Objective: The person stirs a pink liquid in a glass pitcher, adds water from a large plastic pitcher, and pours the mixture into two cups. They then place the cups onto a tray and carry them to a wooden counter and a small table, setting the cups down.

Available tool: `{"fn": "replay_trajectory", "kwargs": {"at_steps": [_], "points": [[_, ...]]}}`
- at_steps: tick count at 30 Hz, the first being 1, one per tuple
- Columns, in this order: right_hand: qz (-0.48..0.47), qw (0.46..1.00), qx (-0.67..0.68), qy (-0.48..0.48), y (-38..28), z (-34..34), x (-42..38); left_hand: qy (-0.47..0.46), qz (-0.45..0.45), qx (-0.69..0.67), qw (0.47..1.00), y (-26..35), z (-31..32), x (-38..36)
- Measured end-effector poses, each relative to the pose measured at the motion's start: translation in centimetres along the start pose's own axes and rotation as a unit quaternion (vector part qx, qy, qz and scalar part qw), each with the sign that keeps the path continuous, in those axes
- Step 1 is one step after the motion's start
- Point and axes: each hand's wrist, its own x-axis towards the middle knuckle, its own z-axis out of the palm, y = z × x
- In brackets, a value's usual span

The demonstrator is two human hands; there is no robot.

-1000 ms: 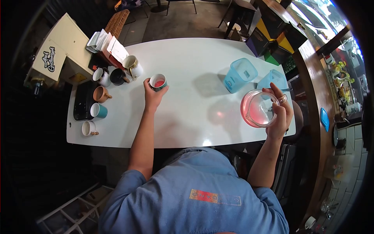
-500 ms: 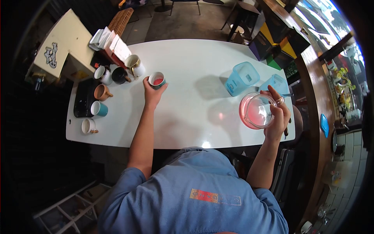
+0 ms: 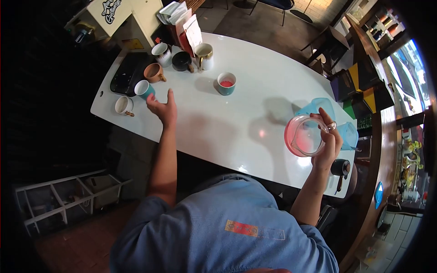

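My right hand (image 3: pixel 328 141) grips a glass jug (image 3: pixel 302 136) with pink liquid in it, held up over the right part of the white table (image 3: pixel 214 136). On the left, my left hand (image 3: pixel 165 109) has its thumb and fingers apart, with the fingertips right at a teal cup (image 3: pixel 144 89) with a pale inside. A second teal cup (image 3: pixel 226 90), with some pink liquid at its bottom, stands by itself near the middle of the table. Close to my left hand are a white cup (image 3: pixel 123 105) with a brown handle and a terracotta cup (image 3: pixel 153 73).
Along the back left stand a black cup (image 3: pixel 181 61), a gold-handled mug (image 3: pixel 204 57), a white-and-dark mug (image 3: pixel 161 53) and a black tray (image 3: pixel 126 75). Blue plastic containers (image 3: pixel 348 136) sit behind the jug. A dark portafilter (image 3: pixel 340 167) lies at the right front edge.
My left hand has let go of the cup with pink liquid and moved left to the other teal cup. The view has turned left. My right hand still holds the jug up.
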Motion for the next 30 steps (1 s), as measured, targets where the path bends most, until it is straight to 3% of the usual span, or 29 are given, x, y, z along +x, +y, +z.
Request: {"fn": "replay_trajectory", "kwargs": {"at_steps": [1,5,9,11,16,20,22,23,25,28,30], "points": [[-0.003,1.000,-0.013,-0.011,0.2,0.4,0.0,0.038,-0.015,0.040,0.998,-1.0,-0.4,0.5],[-0.002,0.999,-0.028,-0.023,0.9,1.6,-0.3,0.034,-0.080,0.119,0.989,-6.4,-0.2,3.6],[0.015,0.999,-0.037,-0.014,1.0,2.6,-1.5,0.043,-0.111,0.134,0.984,-4.7,-0.2,5.1],[0.027,0.999,-0.039,-0.003,1.1,2.6,-2.3,0.042,-0.189,0.144,0.971,-2.7,-0.5,5.5],[0.044,0.997,-0.051,0.036,0.5,2.1,-3.8,0.060,-0.260,0.174,0.948,-3.2,0.3,7.1],[0.049,0.996,-0.045,0.054,0.3,2.0,-4.6,0.064,-0.211,0.123,0.968,-3.0,-0.7,5.6],[0.046,0.996,-0.049,0.053,0.3,1.6,-4.7,0.058,-0.070,-0.063,0.994,-3.2,-1.5,4.5],[0.042,0.997,-0.050,0.052,0.3,1.5,-4.6,0.058,-0.069,-0.065,0.994,-3.2,-2.0,4.0],[0.042,0.997,-0.043,0.056,0.2,1.4,-4.4,0.006,0.024,-0.177,0.984,-1.5,-3.4,2.6],[0.038,0.998,-0.027,0.052,0.4,1.2,-4.0,-0.050,0.047,-0.260,0.963,1.6,-5.4,0.1],[0.028,0.999,-0.016,0.040,0.4,0.7,-3.7,-0.069,0.039,-0.240,0.967,3.7,-6.8,-1.9]]}}
